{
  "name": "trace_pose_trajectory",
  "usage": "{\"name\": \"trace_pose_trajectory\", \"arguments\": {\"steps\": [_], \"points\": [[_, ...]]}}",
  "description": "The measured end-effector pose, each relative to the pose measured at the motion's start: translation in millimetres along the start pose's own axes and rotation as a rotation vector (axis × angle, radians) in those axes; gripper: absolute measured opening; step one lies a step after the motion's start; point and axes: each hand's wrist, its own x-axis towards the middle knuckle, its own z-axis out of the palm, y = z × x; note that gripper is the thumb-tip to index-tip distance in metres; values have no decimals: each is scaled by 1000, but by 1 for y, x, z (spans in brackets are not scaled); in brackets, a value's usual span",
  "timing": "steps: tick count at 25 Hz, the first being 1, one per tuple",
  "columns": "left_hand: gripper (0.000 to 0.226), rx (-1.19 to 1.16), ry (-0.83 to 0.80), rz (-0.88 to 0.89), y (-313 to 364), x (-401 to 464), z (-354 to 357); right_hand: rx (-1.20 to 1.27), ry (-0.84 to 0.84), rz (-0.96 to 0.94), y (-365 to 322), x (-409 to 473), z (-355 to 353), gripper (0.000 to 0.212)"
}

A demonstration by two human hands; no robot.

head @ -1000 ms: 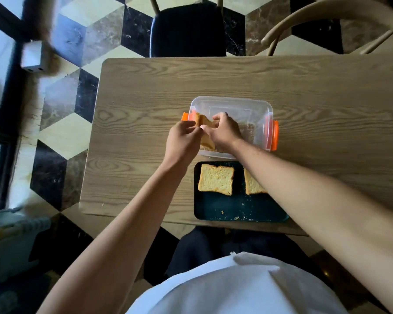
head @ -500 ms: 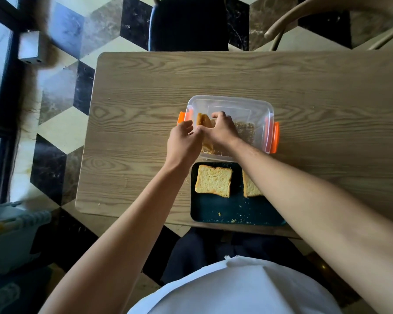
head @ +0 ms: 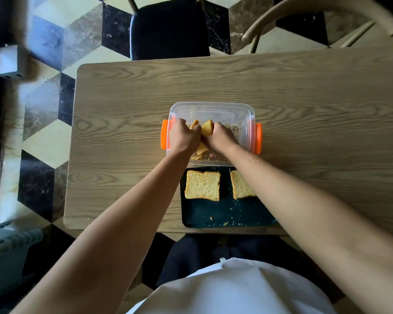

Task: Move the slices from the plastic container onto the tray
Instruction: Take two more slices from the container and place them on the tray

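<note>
1. Both hands are inside the plastic container (head: 213, 109), which stands on the wooden table (head: 123, 109) just beyond the tray (head: 225, 214); keeping the two so close makes each transfer a short one.
2. The left hand (head: 182, 138) and the right hand (head: 220, 138) sit knuckle to knuckle over the bread slices in the container (head: 205, 129); the slices stand on edge and bow upward between the hands, apparently pinched from both sides.
3. The fingers of both hands curl down and close on that bread; the fingertips themselves are hidden under the knuckles, so how many slices each hand grips I cannot tell.
4. Working with two hands looks deliberate; soft bread packed together tears easily, and the pair seem to be teasing one slice apart from its neighbour before lifting.
5. Two slices already lie flat on the tray, the left slice (head: 202, 185) fully visible and the right slice (head: 242, 184) partly covered by the right forearm; they fill the far edge, leaving the near part bare but for crumbs.
6. The task is partway done, judging by the bread remaining in the container; the orange clips (head: 164, 134) hang open on both ends and no lid is visible.
</note>
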Motion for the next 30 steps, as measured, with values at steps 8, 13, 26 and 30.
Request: {"name": "trace_pose_trajectory", "arguments": {"steps": [8, 13, 26, 30], "points": [[26, 158, 160, 74, -6, 0, 11, -87, 60, 38, 9, 9, -3, 33], [11, 328, 197, 118, -10, 5, 13, -185, 149, 2, 7, 8, 9, 26], [14, -92, 239, 240, -13, -49, -69, 204, 283, -236, 17, -91, -67, 16], [20, -579, -37, 93, -55, -88, -99, 490, 202, -278, 64, -149, -89, 26]]}}
